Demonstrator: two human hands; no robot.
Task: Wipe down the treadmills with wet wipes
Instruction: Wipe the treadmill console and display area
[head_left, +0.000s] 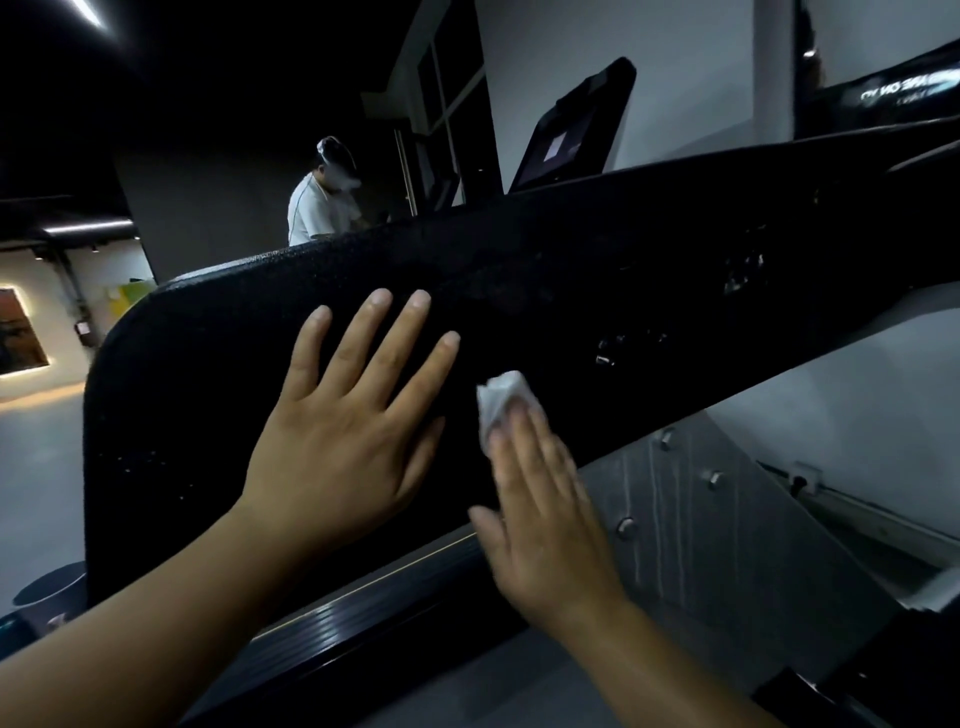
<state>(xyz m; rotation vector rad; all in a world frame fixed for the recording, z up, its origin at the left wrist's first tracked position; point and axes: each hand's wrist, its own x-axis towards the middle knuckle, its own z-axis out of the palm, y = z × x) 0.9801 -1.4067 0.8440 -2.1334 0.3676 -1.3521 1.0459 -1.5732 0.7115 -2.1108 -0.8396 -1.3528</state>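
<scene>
Treadmill side panel (597, 270), black and rough-grained, is seen running slantwise across the view, lower at the left and higher at the right. Left hand (343, 431) is laid flat on the panel, palm down, fingers straight and spread, thumb set out to the right; nothing is gripped by it. Its forearm is extended from the lower left corner. Right hand (540, 519) is placed just beside it, to the right, near the panel's lower edge, fingers straight and held together, pointing up and slightly left; its outline is blurred. Wet wipe (501, 397), white and crumpled, is pressed against the panel under the right fingertips, with part of it showing beyond them; no fingers are curled round it. Small pale specks are noted on the panel at the far right and lower left. Grey upright (675, 509) with round bolt heads is seen below the panel, and a ribbed side rail (363, 608) beneath the hands. Second console (571, 130) is seen raised behind the panel. Person in a white top (311, 208) is noted in the dim background, to the left of that console.
</scene>
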